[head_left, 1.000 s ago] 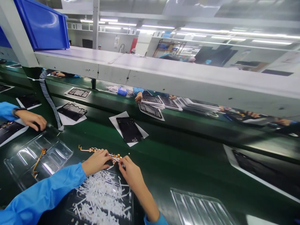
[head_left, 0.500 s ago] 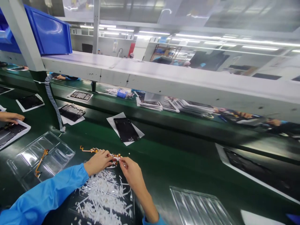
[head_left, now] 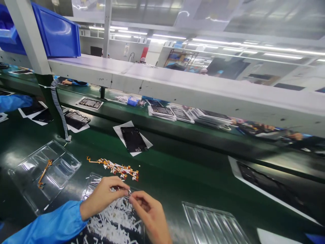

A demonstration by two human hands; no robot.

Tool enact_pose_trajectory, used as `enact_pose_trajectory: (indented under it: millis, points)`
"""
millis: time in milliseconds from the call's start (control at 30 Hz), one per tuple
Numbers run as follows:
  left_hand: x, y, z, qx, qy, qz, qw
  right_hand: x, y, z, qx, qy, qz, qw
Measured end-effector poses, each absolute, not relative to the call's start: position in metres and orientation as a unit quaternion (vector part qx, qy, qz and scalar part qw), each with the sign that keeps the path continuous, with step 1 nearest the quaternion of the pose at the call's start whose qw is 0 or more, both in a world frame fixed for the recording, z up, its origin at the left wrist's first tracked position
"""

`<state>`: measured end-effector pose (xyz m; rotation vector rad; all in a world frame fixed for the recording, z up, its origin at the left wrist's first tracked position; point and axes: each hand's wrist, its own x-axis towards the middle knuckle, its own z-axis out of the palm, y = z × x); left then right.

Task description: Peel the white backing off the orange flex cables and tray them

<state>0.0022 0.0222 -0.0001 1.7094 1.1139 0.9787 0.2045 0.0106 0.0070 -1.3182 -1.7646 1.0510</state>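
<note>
My left hand [head_left: 105, 196], in a blue sleeve, is closed in a pinch over a clear tray [head_left: 87, 189] of white strips. My right hand [head_left: 152, 211] pinches from the other side, its fingertips almost meeting those of the left. A tiny pale and dark piece shows between them, too small to name. Loose white strips [head_left: 114, 220] lie heaped below both hands. Just beyond the hands, a pile of orange and white flex cables [head_left: 118, 168] rests on the green work surface. One more flex cable [head_left: 45, 173] lies on a clear compartment tray [head_left: 64, 162] to the left.
A black tablet panel [head_left: 133, 139] lies on white paper ahead. Another long panel [head_left: 269, 186] is at the right, beyond a ribbed clear tray [head_left: 215, 223]. A white shelf beam [head_left: 152, 79] crosses above, held by a post [head_left: 52, 105]. A co-worker's blue sleeve [head_left: 15, 102] is at far left.
Both my hands have drawn back from the flex cable pile toward me, over the white strips, uncovering the pile. At the left, the co-worker's hand and the panel under it have moved away.
</note>
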Motion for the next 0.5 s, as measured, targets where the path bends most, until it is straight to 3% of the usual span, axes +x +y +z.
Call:
enact_pose_trajectory:
  millis: [133, 500]
  points:
    - [0.001, 0.009, -0.005, 0.549, 0.465, 0.441, 0.537, 0.197, -0.003, -0.002, -0.507, -0.632, 0.466, 0.356]
    - [-0.007, -0.005, 0.008, 0.563, 0.484, 0.445, 0.501, 0.194, -0.002, 0.008, -0.439, -0.689, 0.451, 0.360]
